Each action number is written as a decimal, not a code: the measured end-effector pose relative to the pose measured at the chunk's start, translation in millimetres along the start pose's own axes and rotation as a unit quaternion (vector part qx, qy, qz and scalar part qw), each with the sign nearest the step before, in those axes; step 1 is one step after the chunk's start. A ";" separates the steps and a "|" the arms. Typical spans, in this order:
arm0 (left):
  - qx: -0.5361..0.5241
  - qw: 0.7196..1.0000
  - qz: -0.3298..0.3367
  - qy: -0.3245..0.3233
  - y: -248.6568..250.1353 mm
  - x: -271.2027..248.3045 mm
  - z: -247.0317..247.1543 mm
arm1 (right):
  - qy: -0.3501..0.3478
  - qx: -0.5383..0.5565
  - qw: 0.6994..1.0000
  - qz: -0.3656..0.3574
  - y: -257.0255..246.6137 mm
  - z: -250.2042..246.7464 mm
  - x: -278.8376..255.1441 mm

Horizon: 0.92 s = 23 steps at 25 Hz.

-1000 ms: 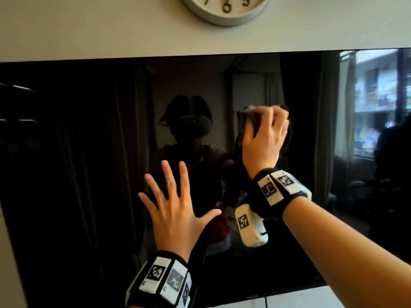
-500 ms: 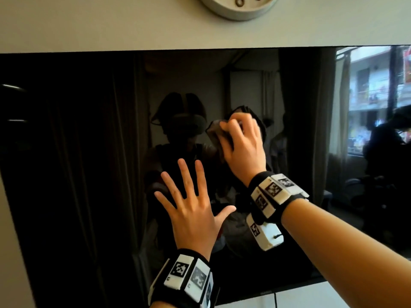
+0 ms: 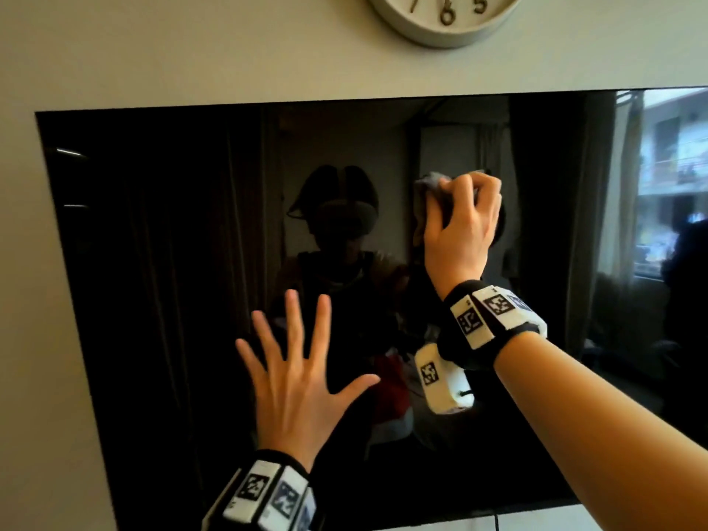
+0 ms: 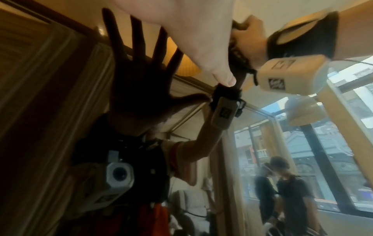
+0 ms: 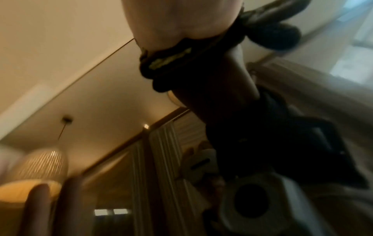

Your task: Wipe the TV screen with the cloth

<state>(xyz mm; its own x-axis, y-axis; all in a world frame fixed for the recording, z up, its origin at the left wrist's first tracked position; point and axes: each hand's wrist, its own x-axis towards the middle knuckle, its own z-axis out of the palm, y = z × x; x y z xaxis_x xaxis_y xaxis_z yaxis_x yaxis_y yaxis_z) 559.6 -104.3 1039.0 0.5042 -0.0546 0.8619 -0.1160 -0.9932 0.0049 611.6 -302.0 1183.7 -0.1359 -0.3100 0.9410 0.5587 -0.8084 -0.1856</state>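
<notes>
The black TV screen (image 3: 153,262) hangs on a pale wall and fills most of the head view. My right hand (image 3: 459,228) grips a bunched grey cloth (image 3: 431,183) and presses it against the upper middle of the glass. Only the cloth's top left part shows past the fingers. My left hand (image 3: 295,385) lies flat on the lower middle of the screen with its fingers spread, holding nothing. In the left wrist view my left thumb (image 4: 201,39) touches the glass, and the right hand (image 4: 250,32) holds the dark cloth (image 4: 238,54) above it. The right wrist view is blurred.
A round wall clock (image 3: 444,17) hangs just above the TV's top edge. The screen's left edge (image 3: 49,224) meets bare wall. A thin cable (image 3: 612,523) drops below the bottom edge. The glass mirrors a window, curtains and other people (image 4: 282,183) behind me.
My right hand slid the cloth left across the glass, then back right and a little higher. The left hand stayed spread on the screen. The view shifted, showing the TV's left edge.
</notes>
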 end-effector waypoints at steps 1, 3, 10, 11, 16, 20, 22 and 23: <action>0.004 1.000 -0.016 -0.003 -16.1 0.8 -1.8 | 0.020 0.002 0.999 0.035 -7.8 3.5 -1.8; 0.008 0.999 -0.038 -0.024 -40.3 2.2 -5.2 | -0.024 -0.002 1.000 -0.017 -29.2 13.3 -30.6; 0.005 0.998 -0.042 -0.055 -48.9 -0.1 -6.6 | -0.013 0.016 1.000 0.016 -64.4 33.4 -25.9; 0.006 0.998 -0.044 -0.054 -49.8 0.1 -7.1 | -0.016 0.010 1.000 0.008 -72.4 37.2 -36.5; -0.006 0.998 -0.038 -0.049 -50.3 -1.6 -6.2 | -0.106 -0.004 0.985 -0.133 -82.6 42.7 -58.6; -0.006 0.998 -0.041 -0.052 -50.5 -0.5 -6.1 | -0.006 -0.011 1.000 0.005 -97.9 52.1 -62.1; 0.004 0.998 -0.037 -0.058 -52.5 -1.2 -8.9 | -0.102 -0.006 0.986 -0.130 -109.3 54.2 -92.1; 0.004 0.998 -0.029 -0.056 -54.4 -2.3 -9.1 | -0.130 0.001 0.977 -0.168 -107.7 52.0 -91.9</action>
<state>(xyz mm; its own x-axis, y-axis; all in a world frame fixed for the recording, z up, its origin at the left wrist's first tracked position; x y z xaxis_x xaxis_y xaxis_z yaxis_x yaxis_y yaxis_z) 557.0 -49.2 1041.4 0.6020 -0.0072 0.7985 -0.0777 -0.9957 0.0495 606.5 -160.4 1131.9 -0.1001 0.1096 0.9889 0.5201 -0.8416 0.1460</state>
